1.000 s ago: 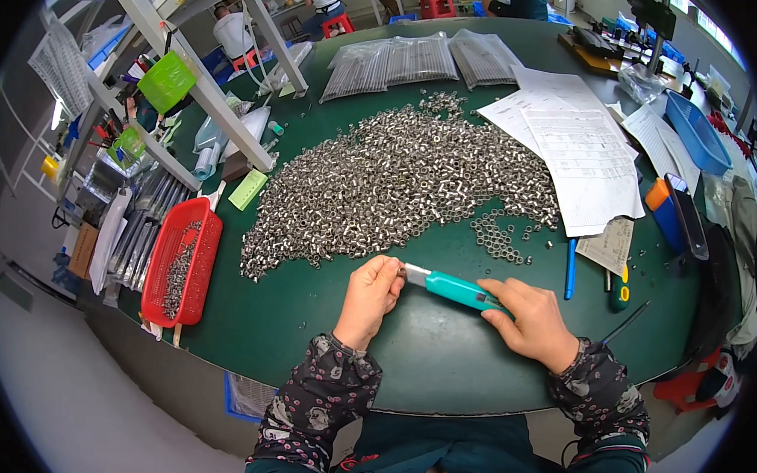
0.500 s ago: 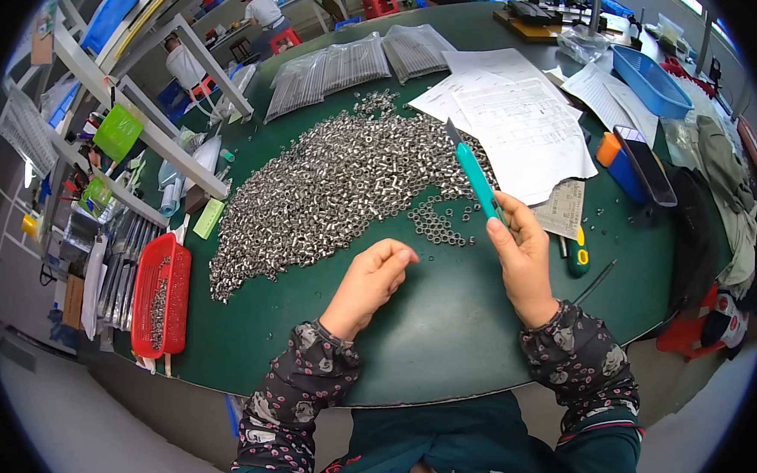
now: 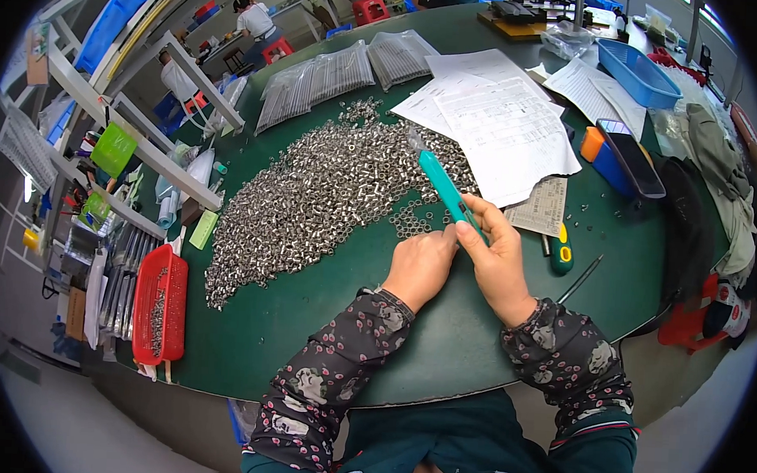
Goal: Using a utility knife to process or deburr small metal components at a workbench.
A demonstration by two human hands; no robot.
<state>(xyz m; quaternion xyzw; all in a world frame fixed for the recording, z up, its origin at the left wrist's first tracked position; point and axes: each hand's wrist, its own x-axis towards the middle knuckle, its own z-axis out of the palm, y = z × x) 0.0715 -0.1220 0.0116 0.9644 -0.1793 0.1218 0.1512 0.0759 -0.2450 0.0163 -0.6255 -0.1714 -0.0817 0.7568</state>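
Note:
My right hand (image 3: pixel 499 264) grips a teal utility knife (image 3: pixel 441 184), its blade end pointing up and away to the left over the metal pieces. Right beside it, my left hand (image 3: pixel 422 264) is closed, back of the hand up, with its fingertips close to the knife's lower end. Whatever those fingers hold, if anything, is hidden. Beyond both hands spreads a large heap of small metal rings (image 3: pixel 313 182). A small flat patch of loose rings (image 3: pixel 411 219) lies just past my left hand.
Paper sheets (image 3: pixel 508 132) overlap the heap's right side. Bagged metal rods (image 3: pixel 318 79) lie behind it. A red basket (image 3: pixel 178 312) stands left. To the right are a yellow-green handled tool (image 3: pixel 561 256), a thin metal rod (image 3: pixel 583 277), a phone (image 3: pixel 635 160) and a blue basket (image 3: pixel 639 75).
My left hand has moved right and forward, up against my right hand. The right hand has shifted slightly left with the knife. The whole view has shifted a little.

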